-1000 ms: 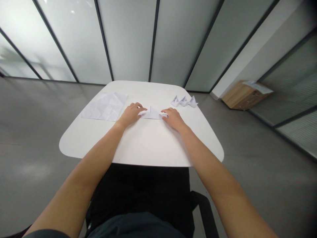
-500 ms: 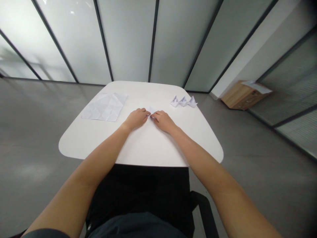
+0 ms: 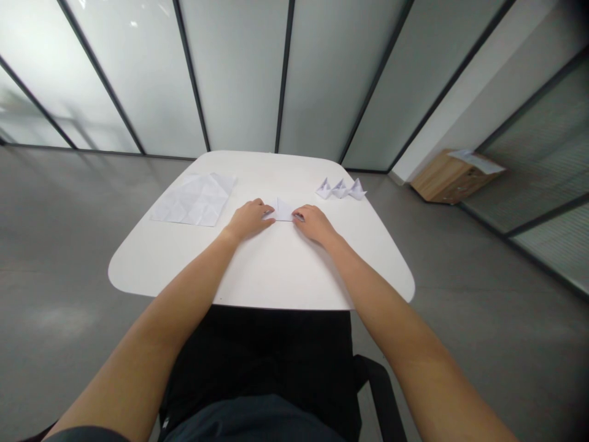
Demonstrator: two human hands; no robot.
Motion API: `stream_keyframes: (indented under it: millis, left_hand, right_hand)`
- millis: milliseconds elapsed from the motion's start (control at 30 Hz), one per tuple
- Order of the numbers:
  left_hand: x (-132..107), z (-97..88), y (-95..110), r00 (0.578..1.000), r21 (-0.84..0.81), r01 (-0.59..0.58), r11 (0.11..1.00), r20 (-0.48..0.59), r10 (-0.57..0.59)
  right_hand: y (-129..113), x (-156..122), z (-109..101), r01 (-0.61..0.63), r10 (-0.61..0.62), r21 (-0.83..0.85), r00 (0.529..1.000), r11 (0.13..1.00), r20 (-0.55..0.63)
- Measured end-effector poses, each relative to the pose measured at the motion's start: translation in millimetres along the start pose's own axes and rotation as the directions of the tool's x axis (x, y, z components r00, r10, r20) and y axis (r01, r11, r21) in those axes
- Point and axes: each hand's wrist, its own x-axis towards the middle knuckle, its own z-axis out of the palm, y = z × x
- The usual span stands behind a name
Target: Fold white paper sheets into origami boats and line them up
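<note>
Holds a folded white paper [image 3: 284, 212] near the middle of the white table [image 3: 276, 270], pinching one end with the left hand [image 3: 251, 218] and the other with the right hand [image 3: 316, 223]; has just parted both hands from meeting over its centre, baring a crease there; suggests folding in progress, beside a creased sheet [image 3: 193, 199] and three paper boats [image 3: 340, 189].

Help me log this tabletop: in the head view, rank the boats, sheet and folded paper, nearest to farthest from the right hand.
1. Folded paper: at the right hand, between both hands.
2. Boats: beyond it, toward the table's far right.
3. Sheet: on the left, past the left hand.
</note>
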Motion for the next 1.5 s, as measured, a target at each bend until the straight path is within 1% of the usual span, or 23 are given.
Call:
stream_keyframes:
  millis: [100, 333, 500, 733, 867, 933, 1067, 1133, 1200, 1267, 1300, 1367, 1500]
  left_hand:
    - [-1.5, -0.8, 1.5, 0.999, 0.003, -0.008, 1.0, -0.032, 0.008]
    - [-1.3, -2.7, 0.8, 0.996, -0.026, -0.02, 0.999, -0.09, 0.018]
    - [0.2, -4.2, 2.5, 0.996, -0.006, -0.037, 0.999, -0.077, 0.036]
    - [0.9, -4.6, 2.4, 0.992, 0.041, -0.093, 0.995, -0.078, 0.096]
    - [1.0, -4.7, 3.7, 0.988, 0.06, -0.133, 0.989, -0.072, 0.137]
    - [1.1, -5.4, 5.9, 0.986, 0.062, -0.152, 0.987, -0.062, 0.155]
    - [0.5, -7.3, 11.7, 0.981, 0.036, -0.176, 0.984, -0.075, 0.178]
    - [-0.4, -7.6, 14.0, 0.977, 0.001, -0.187, 0.982, -0.101, 0.187]
    - [-1.4, -7.3, 15.7, 0.971, -0.042, -0.203, 0.978, -0.134, 0.196]
    - [-2.1, -6.4, 16.9, 0.967, -0.084, -0.212, 0.974, -0.161, 0.196]
    - [-2.3, -5.8, 17.4, 0.966, -0.103, -0.212, 0.972, -0.169, 0.193]
    - [-2.4, -4.7, 18.5, 0.968, -0.137, -0.205, 0.969, -0.175, 0.18]
    - [-2.5, -4.3, 20.0, 0.971, -0.19, -0.198, 0.962, -0.174, 0.165]
  right_hand:
    - [2.9, -2.3, -2.3, -0.013, 0.013, -0.001, 1.0, 1.0, 0.005]
    - [-2.4, -5.1, -2.2, -0.04, 0.04, -0.022, 0.999, 0.999, 0.0]
    - [-2.8, -6.4, 0.1, -0.064, 0.064, 0.008, 0.997, 0.998, -0.034]
    - [-3.6, -4.7, 1.8, -0.064, 0.066, 0.023, 0.996, 0.998, -0.061]
    - [-1.6, -3.8, 3.6, -0.068, 0.072, 0.04, 0.99, 0.997, -0.121]
    - [0.6, -3.3, 5.5, -0.075, 0.083, 0.055, 0.981, 0.996, -0.172]
    - [4.0, -0.8, 10.8, -0.108, 0.135, 0.102, 0.941, 0.989, -0.311]
    - [4.0, 1.1, 13.4, -0.151, 0.208, 0.184, 0.914, 0.971, -0.348]
    - [2.2, 2.8, 15.1, -0.218, 0.315, 0.311, 0.898, 0.925, -0.307]
    - [-1.1, 3.7, 15.1, -0.289, 0.402, 0.415, 0.889, 0.863, -0.217]
    - [-3.2, 3.8, 14.4, -0.317, 0.428, 0.441, 0.886, 0.84, -0.178]
    - [-7.9, 3.2, 12.1, -0.345, 0.442, 0.44, 0.887, 0.829, -0.137]
    - [-16.4, 0.6, 8.8, -0.319, 0.384, 0.385, 0.918, 0.866, -0.103]
